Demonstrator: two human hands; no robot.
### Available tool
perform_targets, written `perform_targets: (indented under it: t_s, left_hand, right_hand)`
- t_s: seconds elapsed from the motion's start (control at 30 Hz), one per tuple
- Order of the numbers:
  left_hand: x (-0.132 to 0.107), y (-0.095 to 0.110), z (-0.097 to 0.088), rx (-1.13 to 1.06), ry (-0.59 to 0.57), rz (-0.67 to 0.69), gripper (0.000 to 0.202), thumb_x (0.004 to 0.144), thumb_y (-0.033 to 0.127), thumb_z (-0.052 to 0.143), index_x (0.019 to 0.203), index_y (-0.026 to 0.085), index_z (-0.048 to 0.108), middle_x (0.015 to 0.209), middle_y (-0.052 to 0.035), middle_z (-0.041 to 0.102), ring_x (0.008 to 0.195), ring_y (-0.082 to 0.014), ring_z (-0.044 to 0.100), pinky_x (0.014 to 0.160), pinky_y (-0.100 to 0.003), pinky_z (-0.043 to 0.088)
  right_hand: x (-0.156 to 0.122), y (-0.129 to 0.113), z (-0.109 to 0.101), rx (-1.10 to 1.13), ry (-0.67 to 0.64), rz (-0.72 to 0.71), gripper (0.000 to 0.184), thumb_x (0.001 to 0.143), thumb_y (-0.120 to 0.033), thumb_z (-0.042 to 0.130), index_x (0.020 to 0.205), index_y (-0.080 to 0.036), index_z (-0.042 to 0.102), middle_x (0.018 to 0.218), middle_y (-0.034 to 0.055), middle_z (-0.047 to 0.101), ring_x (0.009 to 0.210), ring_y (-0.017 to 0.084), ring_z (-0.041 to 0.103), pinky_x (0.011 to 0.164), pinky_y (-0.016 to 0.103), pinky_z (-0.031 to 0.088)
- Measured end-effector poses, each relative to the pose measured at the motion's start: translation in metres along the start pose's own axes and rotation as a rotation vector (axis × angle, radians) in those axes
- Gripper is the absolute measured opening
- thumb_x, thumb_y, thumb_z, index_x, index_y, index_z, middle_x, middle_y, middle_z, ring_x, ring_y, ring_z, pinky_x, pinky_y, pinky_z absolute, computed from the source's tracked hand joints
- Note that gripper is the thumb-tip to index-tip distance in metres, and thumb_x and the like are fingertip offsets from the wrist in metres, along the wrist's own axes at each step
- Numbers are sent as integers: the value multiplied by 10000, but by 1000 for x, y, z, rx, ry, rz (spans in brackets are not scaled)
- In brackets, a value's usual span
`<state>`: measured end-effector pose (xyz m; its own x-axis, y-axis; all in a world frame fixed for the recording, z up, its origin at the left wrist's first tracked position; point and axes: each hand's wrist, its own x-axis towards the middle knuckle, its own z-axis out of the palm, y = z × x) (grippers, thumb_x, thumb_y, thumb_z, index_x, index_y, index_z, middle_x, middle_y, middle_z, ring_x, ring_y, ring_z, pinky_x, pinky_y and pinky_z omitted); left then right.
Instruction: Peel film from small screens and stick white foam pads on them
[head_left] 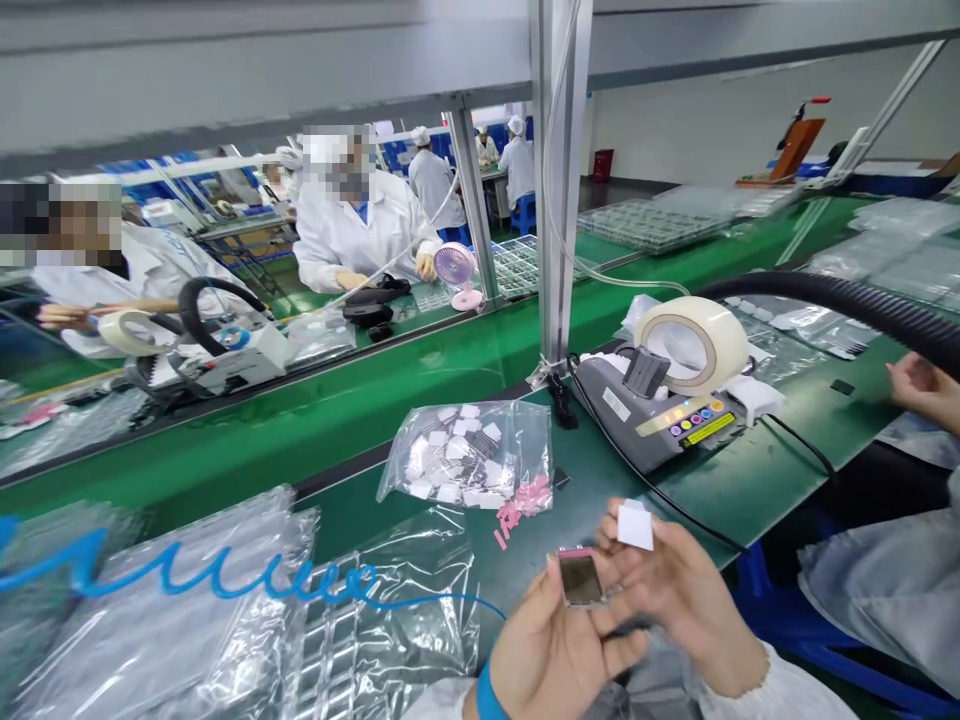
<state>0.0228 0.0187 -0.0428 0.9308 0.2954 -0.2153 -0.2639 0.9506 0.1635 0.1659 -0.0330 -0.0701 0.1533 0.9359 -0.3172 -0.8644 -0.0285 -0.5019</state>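
Observation:
My left hand (559,640), with a blue wrist strap (489,695), holds a small square display panel (580,578) by its edges. The panel has a dark face and a pink strip along its top. Just to its right, my right hand (675,590) pinches a small white square piece (635,526) between thumb and fingers. Both hands are close together over the table's front edge. Beyond them lies a clear bag (469,455) of white and dark pieces, with small pink strips (521,505) heaped at its corner.
A tape dispenser (637,410) with a big tape roll (731,345) stands behind my right hand. Clear plastic trays (172,600) are stacked on the left, under a coiled blue cord (225,575). A co-worker's hand (926,390) is at the right; other people work across the bench.

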Motion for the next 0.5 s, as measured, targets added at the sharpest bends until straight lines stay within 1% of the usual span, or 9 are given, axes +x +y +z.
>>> perform_targets:
  t_s: [0.07, 0.17, 0.27, 0.4, 0.5]
  left_hand:
    - [-1, 2, -4, -30, 11, -13, 333, 759, 433, 634, 940, 156, 675, 1091, -38, 697, 951, -144, 639, 798, -297, 435]
    - [-1, 5, -8, -85, 56, -7, 338, 710, 440, 680, 897, 159, 679, 929, -1, 740, 827, -117, 663, 756, -291, 430]
    - [-1, 5, -9, -122, 107, 7, 362, 678, 444, 706, 868, 138, 681, 805, -3, 743, 751, -117, 665, 732, -294, 414]
    - [0, 4, -5, -126, 160, 0, 363, 649, 425, 735, 840, 120, 683, 692, -2, 726, 648, -106, 650, 690, -288, 394]
    - [2, 4, -3, -119, 176, -13, 375, 633, 403, 754, 844, 103, 678, 679, -7, 717, 647, -105, 644, 695, -287, 389]
  right_hand:
    - [4, -3, -6, 36, 51, -21, 265, 683, -377, 697, 883, -205, 695, 757, 27, 641, 726, 161, 604, 693, 270, 521]
    - [9, -6, -13, 15, 77, -98, 252, 733, -318, 693, 945, -182, 675, 786, 37, 649, 718, 140, 601, 711, 255, 525]
    - [12, -7, -18, 4, 96, -197, 274, 747, -309, 707, 992, -205, 641, 829, 40, 663, 746, 128, 611, 727, 244, 525]
    - [17, -6, -26, 53, 105, -270, 291, 700, -374, 746, 922, -220, 639, 804, 34, 669, 715, 111, 610, 699, 218, 527]
    - [18, -7, -29, 36, 87, -298, 265, 696, -402, 741, 870, -225, 649, 788, 30, 672, 700, 112, 614, 700, 235, 534]
